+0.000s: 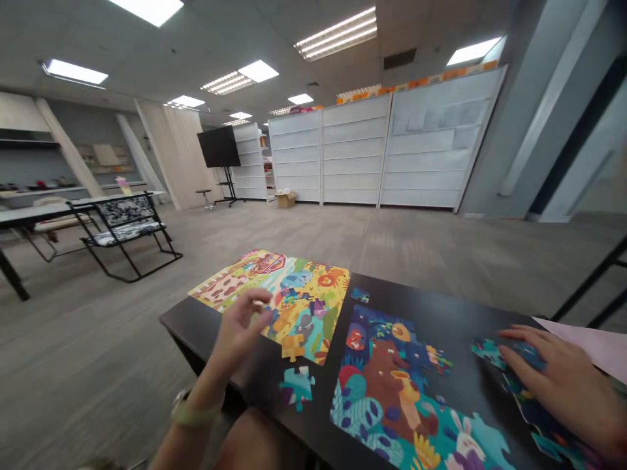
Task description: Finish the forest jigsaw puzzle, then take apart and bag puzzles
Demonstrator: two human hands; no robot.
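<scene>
Two jigsaw puzzles lie on a black table point(455, 320). The far-left one is a bright animal puzzle point(294, 294); the nearer one is a blue bear puzzle point(392, 385). My left hand point(242, 326) hovers over the animal puzzle's near edge, fingers curled in a pinch; I cannot make out what is in them. A watch sits on that wrist. My right hand point(558, 375) lies flat, fingers stretched, on loose joined blue pieces point(539, 411) at the table's right. A teal piece point(298, 385) and an orange piece point(292, 346) lie loose between the puzzles.
A pink sheet point(592, 343) lies at the table's right edge. A small blue piece point(360, 295) sits near the far edge. Beyond the table are open floor, a black metal chair point(122, 232), a long table at left, a screen on a stand point(219, 147) and white cabinets.
</scene>
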